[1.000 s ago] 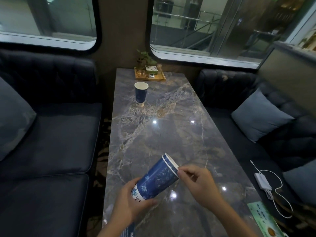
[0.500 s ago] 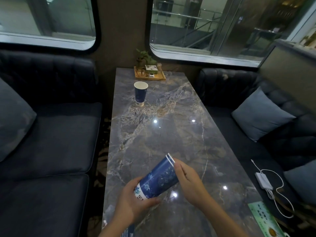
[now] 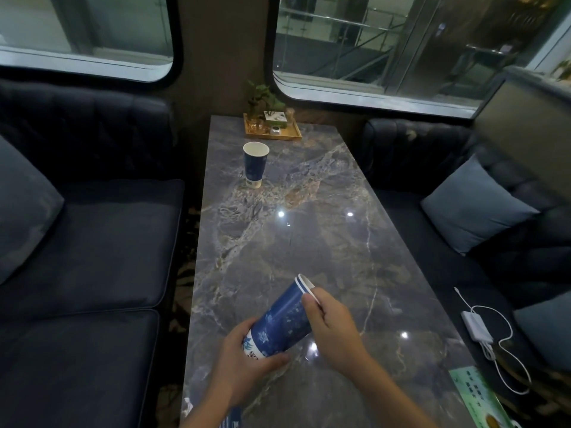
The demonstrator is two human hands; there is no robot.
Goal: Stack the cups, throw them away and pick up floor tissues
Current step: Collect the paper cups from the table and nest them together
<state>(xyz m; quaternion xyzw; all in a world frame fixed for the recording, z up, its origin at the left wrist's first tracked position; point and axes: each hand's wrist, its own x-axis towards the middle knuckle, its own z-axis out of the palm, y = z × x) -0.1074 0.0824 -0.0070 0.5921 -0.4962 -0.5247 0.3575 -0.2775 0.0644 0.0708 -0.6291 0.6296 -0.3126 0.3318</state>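
A: Entry, head view. Two blue paper cups (image 3: 282, 319) nested one in the other, held tilted above the near end of the table (image 3: 309, 242), rims pointing up and away; two white rims show side by side at the top.

B: Hands?

A: Left hand (image 3: 244, 362) wrapped round the base of the pair, thumb under it. Right hand (image 3: 332, 327) closed on the upper wall just below the rims, fingers pressed against the side. Both clamped on the same pair of cups.

B: So which step?

A: Stacking, as I judge it, and only partly done. The inner cup looks nearly seated. A third cup (image 3: 255, 164) stands upright and alone at the far end of the table, just in front of a wooden tray (image 3: 272, 132) with a small plant.

B: Next move calls for what?

A: Probably one hand kept on the pair and the other freed for a long reach across the table to that far cup. It looks empty from here, but the bottom is not visible, so lift it level. No bin and no tissues are in view; the floor is mostly hidden by the table and sofas.
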